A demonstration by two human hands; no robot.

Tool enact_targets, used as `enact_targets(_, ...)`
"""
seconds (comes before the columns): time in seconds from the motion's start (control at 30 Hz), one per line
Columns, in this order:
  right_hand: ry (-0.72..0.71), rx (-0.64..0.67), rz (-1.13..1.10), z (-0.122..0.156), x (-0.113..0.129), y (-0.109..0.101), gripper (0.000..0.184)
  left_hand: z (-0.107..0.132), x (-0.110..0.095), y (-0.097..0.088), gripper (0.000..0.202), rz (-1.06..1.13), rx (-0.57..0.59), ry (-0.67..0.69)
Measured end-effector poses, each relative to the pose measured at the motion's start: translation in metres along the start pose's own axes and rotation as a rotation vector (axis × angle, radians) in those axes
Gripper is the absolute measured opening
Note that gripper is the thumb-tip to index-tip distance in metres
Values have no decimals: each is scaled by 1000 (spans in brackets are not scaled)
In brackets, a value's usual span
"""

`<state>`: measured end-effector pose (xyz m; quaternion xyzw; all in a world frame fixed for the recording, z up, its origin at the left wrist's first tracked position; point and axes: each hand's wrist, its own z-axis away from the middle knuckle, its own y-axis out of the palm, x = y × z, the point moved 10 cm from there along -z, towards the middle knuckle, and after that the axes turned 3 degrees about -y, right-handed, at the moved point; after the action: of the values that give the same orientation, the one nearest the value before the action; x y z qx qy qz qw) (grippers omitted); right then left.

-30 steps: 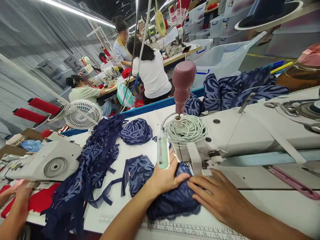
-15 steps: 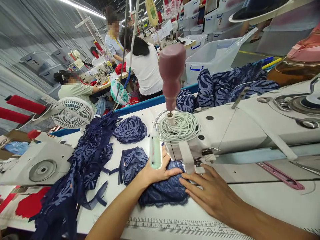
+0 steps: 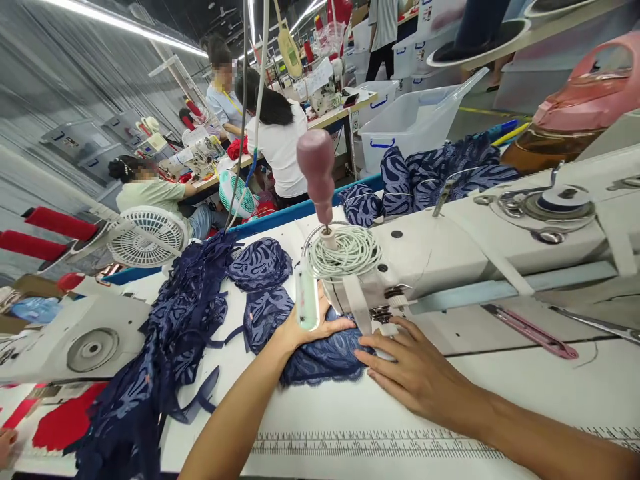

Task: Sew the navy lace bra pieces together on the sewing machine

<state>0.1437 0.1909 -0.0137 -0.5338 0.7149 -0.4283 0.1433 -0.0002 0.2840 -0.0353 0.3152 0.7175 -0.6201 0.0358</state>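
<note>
A navy lace garment piece [image 3: 325, 357], which looks like a bra part with a scalloped edge, lies under the head of a white sewing machine [image 3: 430, 253]. My left hand [image 3: 305, 330] rests flat on it left of the needle area, thumb stretched out; its other fingers are partly hidden behind the machine head. My right hand [image 3: 415, 367] lies at the piece's right edge with fingers spread, the fingertips close to the presser foot. The needle itself is hard to make out. A lace cup [image 3: 267, 317] adjoins the piece on the left.
Another lace cup [image 3: 260, 263] and a heap of navy lace parts [image 3: 175, 313] lie left. A screwdriver [image 3: 317, 173] stands in coiled cord [image 3: 345, 250] on the machine. Pink thread snips or cutter [image 3: 533, 331] and scissors [image 3: 600, 323] lie right. Co-workers sit beyond the blue edge [image 3: 280, 217].
The view has turned a little to the right. The lace piece has slid slightly away from me under the machine head, both hands staying on it. A standing person's body now shows at the back.
</note>
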Motion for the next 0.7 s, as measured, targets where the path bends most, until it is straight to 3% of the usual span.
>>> enact_targets(0.1, -25, -50, -32, 3, 2, -9, 24, 10, -9, 4, 46, -61, 70, 91)
enact_targets(0.2, -51, -79, -58, 3, 5, -14, 23, 36, -12, 0, 68, -96, 86, 67)
enact_targets(0.3, -13, -9, -65, -14, 6, 3, 23, 65, -18, -5, 84, -105, 92, 28)
enact_targets(0.4, 23, 112, 6, -47, 16, 40, 25, 85, -11, -33, 68, -54, -66, -54)
enact_targets(0.47, 16, 148, 73, -69, 32, 59, 21, 102, 9, -62, 55, 21, -206, -197)
enact_targets(0.53, -28, 160, 129, -86, 54, 65, 23, 129, 32, -84, 50, 144, -236, -382)
enact_targets(0.6, -101, 153, 167, -97, 81, 53, 32, 160, 37, -89, 45, 310, -106, -495)
enact_targets(0.7, -200, 60, 229, -119, 117, 7, 38, 200, -2, -69, 39, 549, 265, -456)
